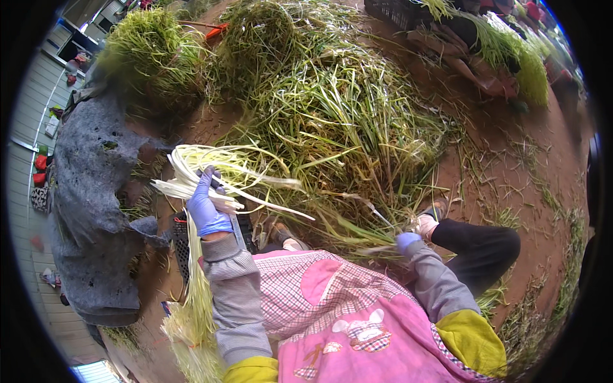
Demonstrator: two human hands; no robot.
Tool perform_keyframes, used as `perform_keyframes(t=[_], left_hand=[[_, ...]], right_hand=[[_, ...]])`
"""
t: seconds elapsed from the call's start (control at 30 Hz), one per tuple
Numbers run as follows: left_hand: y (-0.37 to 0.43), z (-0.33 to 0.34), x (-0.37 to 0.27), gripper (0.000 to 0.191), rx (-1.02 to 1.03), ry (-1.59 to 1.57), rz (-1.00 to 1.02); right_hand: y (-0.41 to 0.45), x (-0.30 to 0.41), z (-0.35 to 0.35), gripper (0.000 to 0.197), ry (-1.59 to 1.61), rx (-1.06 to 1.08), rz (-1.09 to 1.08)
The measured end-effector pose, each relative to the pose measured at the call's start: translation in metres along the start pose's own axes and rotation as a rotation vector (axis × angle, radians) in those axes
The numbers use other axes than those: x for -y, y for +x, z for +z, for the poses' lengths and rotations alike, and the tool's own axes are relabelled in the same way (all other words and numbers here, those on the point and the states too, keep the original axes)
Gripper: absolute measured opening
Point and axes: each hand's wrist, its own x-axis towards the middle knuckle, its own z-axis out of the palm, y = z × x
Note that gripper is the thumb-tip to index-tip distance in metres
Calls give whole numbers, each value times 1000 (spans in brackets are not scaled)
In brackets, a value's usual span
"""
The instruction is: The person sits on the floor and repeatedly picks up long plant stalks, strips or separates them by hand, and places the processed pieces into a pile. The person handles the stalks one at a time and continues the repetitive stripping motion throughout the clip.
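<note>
In a purple glove, my left hand [209, 205] grips a bunch of pale leaf stalks [182, 179], probably blanched chives. Its white ends point left and its yellow leaves fan out to the right. My right hand [408, 241], gloved too and blurred, is low beside my bent knee. Loose leaves [368, 234] reach up to it, but I cannot tell whether its fingers hold them. In front of both hands rises a large heap of green and withered leaves [335, 115].
A dark plastic crate [180, 244] stands below my left hand, with tied pale bundles [187, 330] nearby. Grey torn cloth [96, 201] covers a pile at left. Behind it is a green leaf stack [151, 57]. More leaves [531, 72] hang at the far right.
</note>
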Motion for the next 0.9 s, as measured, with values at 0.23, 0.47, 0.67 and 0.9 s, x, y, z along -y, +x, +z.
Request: perform_keyframes(t=[0.23,0.47,0.67,0.9], left_hand=[[-17,7,59,20,319,173,-254],[-62,14,76,30,393,313,-501],[-44,30,47,21,272,-22,-241],[-32,43,54,40,380,-269,-355]], right_hand=[[-49,120,-100,50,965,-637,-968],[-24,156,-164,15,1561,-423,-736],[78,105,-186,24,1443,-706,-566],[166,15,-159,25,571,-726,219]])
